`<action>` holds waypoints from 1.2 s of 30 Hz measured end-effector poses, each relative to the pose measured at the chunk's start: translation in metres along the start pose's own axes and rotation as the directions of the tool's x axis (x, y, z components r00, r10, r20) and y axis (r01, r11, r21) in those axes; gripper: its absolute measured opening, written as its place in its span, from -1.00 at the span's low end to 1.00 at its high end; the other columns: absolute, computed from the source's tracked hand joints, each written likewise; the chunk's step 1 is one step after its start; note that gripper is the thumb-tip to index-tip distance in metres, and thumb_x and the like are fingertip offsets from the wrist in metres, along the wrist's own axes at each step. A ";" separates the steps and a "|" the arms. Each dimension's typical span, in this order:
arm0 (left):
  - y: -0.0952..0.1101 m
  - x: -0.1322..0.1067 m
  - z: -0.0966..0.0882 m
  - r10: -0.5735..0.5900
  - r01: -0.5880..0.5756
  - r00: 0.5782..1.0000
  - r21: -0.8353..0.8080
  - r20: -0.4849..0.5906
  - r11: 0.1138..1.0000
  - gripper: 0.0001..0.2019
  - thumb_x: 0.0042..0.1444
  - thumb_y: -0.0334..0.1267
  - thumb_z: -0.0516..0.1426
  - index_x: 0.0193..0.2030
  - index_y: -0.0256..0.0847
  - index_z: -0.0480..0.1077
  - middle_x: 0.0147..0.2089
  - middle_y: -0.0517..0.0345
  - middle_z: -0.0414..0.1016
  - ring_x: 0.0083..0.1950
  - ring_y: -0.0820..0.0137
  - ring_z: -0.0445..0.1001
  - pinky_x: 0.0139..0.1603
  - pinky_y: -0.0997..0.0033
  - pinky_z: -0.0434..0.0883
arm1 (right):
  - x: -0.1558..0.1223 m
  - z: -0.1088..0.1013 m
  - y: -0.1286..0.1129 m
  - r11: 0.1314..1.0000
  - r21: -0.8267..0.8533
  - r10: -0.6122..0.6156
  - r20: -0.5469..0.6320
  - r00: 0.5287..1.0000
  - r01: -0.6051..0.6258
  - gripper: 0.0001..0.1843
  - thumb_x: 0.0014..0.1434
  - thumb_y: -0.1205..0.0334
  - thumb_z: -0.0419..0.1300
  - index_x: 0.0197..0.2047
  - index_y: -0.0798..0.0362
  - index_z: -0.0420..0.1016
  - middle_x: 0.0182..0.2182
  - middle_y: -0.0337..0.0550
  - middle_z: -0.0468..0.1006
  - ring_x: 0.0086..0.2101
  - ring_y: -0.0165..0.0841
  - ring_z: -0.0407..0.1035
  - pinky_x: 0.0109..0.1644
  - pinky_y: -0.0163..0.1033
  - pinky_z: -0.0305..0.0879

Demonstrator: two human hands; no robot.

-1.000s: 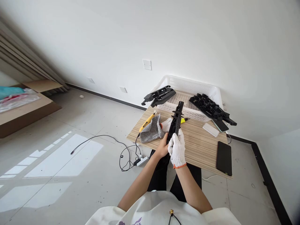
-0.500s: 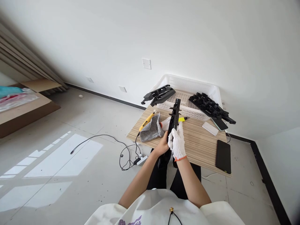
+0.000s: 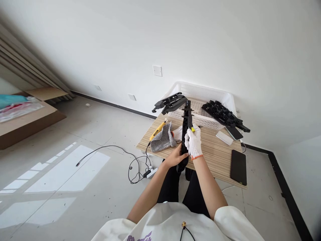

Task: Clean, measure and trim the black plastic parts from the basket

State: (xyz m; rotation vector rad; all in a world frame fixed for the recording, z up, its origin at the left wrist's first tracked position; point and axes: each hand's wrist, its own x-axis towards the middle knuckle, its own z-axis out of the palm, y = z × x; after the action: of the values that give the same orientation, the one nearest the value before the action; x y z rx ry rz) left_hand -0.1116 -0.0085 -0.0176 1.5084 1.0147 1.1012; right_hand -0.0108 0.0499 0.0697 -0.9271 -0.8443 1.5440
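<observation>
A long black plastic part [image 3: 186,120] stands almost upright over the near edge of the small wooden table [image 3: 215,157]. My bare left hand [image 3: 177,156] is closed round its lower end. My right hand [image 3: 193,142], in a white knit glove, grips the part's middle just above the left hand. A grey glove [image 3: 163,139] and a yellow rotary tool [image 3: 157,130] lie on the table left of my hands.
A white plastic basket [image 3: 204,93] stands at the table's back, with black parts [image 3: 170,102] on its left rim and more black parts [image 3: 224,115] on its right. A dark phone [image 3: 238,162] and a white block [image 3: 224,137] lie at the right. A cable [image 3: 112,154] runs over the floor.
The black part has swung from a rightward lean to nearly upright. My gloved right hand has slid up along it, away from my left hand.
</observation>
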 end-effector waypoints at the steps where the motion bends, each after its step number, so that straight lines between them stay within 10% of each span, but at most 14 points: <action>1: 0.000 0.001 0.000 0.004 -0.004 1.000 -0.031 0.001 1.000 -0.45 0.24 -0.11 0.17 0.30 -0.26 0.17 0.31 -0.14 0.34 0.28 0.13 0.36 0.31 0.08 0.31 | 0.001 0.000 0.001 1.000 0.001 -0.003 -0.011 1.000 0.003 -0.38 0.10 0.09 0.24 0.19 -0.10 0.11 -0.68 -0.60 0.22 -0.79 -0.59 -0.03 -0.74 -0.53 -0.10; 21: 0.001 0.001 0.003 -0.028 0.026 0.999 -0.078 -0.026 0.997 -0.40 0.25 -0.05 0.16 0.34 -0.25 0.15 0.24 -0.11 0.42 0.19 0.15 0.44 0.15 0.19 0.44 | 0.004 -0.004 0.016 0.995 -0.086 -0.051 -0.079 0.996 0.044 -0.59 0.13 0.00 0.23 -0.19 -0.10 0.03 -0.72 -0.59 0.29 -0.83 -0.53 0.02 -0.80 -0.45 -0.06; 36: -0.005 0.001 0.002 -0.018 0.015 0.999 -0.075 -0.036 0.997 -0.42 0.25 -0.06 0.17 0.34 -0.23 0.16 0.27 -0.10 0.39 0.20 0.16 0.43 0.19 0.16 0.41 | -0.005 -0.004 0.006 0.997 0.079 0.020 0.028 0.999 -0.022 -0.46 0.13 0.06 0.23 0.16 -0.10 0.23 -0.66 -0.60 0.07 -0.74 -0.62 -0.09 -0.70 -0.53 -0.06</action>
State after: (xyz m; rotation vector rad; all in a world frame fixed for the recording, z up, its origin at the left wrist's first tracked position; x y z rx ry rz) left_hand -0.1094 -0.0067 -0.0230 1.4223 0.9985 1.1463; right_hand -0.0094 0.0441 0.0632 -0.8622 -0.7887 1.6000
